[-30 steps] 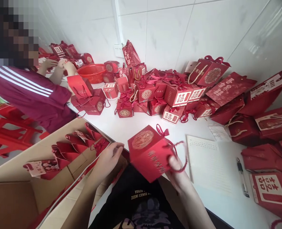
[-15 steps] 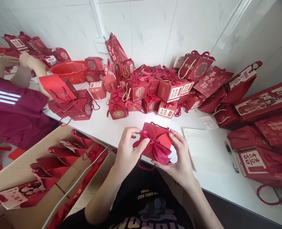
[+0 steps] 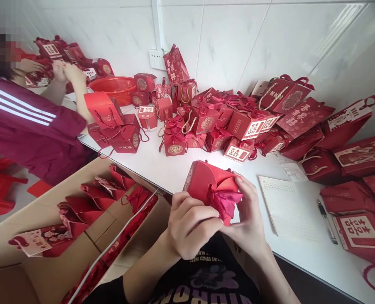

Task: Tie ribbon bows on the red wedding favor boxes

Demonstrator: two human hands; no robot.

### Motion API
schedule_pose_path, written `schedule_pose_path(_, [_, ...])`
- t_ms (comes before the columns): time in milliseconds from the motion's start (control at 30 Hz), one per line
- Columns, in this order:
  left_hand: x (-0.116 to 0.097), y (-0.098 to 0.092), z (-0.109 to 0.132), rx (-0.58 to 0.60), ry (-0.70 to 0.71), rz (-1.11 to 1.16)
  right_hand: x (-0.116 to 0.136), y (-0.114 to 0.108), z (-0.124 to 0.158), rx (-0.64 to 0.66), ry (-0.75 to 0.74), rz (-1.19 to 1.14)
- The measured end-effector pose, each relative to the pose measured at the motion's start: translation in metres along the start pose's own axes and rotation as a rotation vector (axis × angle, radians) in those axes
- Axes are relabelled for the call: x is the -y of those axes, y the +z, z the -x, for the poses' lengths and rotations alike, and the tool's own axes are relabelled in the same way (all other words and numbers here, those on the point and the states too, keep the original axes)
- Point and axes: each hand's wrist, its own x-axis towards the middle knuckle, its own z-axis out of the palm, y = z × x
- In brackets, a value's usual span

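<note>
A small red gift box (image 3: 198,182) with curved interlocking top flaps is held tilted over the table's front edge. A crimson ribbon bow (image 3: 225,203) is tied at the middle of its top. My left hand (image 3: 190,223) is closed at the near left side of the box, its curled fingertips against the ribbon. What lies under those fingers is partly hidden. From the other side my right hand (image 3: 249,209) grips the box, fingers at its far right edge and thumb low at the near side.
Finished-looking red boxes (image 3: 208,120) are piled along the wall. An open notebook (image 3: 288,207) and a pen (image 3: 327,221) lie to the right. An open cardboard carton (image 3: 105,230) holding red bags stands at lower left. A co-worker's maroon sleeve (image 3: 63,126) is near an orange basket (image 3: 124,95).
The box has tipped and turned, showing more of its left side. My left hand has shifted from thumb on top to curled fingers by the bow. The view has swung left.
</note>
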Motion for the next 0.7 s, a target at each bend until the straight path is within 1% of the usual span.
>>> schedule_pose_path(133, [-0.001, -0.006, 0.0, -0.045, 0.008, 0.03, 0.007, -0.002, -0.002, 0.002, -0.034, -0.008])
schedule_pose_path(233, [-0.002, -0.011, 0.001, -0.048, 0.009, 0.065, 0.012, -0.003, -0.003, 0.003, -0.058, -0.014])
schedule_pose_path(367, [-0.006, -0.017, 0.0, -0.087, 0.004, 0.071, 0.016, -0.001, -0.005, 0.002, -0.101, -0.02])
schedule_pose_path(467, [-0.006, -0.022, -0.002, -0.071, -0.02, 0.068, 0.015, 0.002, -0.006, 0.021, -0.11, -0.02])
schedule_pose_path(533, [-0.003, -0.025, -0.003, -0.043, -0.07, 0.076, 0.012, 0.002, -0.004, 0.032, -0.114, -0.003])
schedule_pose_path(600, [0.004, -0.031, -0.002, -0.036, -0.161, 0.052, 0.007, 0.0, -0.001, 0.037, -0.107, -0.001])
schedule_pose_path(633, [0.008, -0.035, -0.001, -0.048, -0.227, 0.03, 0.005, -0.001, 0.0, 0.036, -0.071, -0.026])
schedule_pose_path(667, [0.013, -0.04, 0.001, -0.048, -0.311, 0.016, 0.003, -0.002, 0.001, 0.027, -0.001, -0.082])
schedule_pose_path(700, [0.018, -0.047, 0.004, -0.023, -0.418, 0.02, 0.002, -0.002, 0.002, 0.016, 0.107, -0.178])
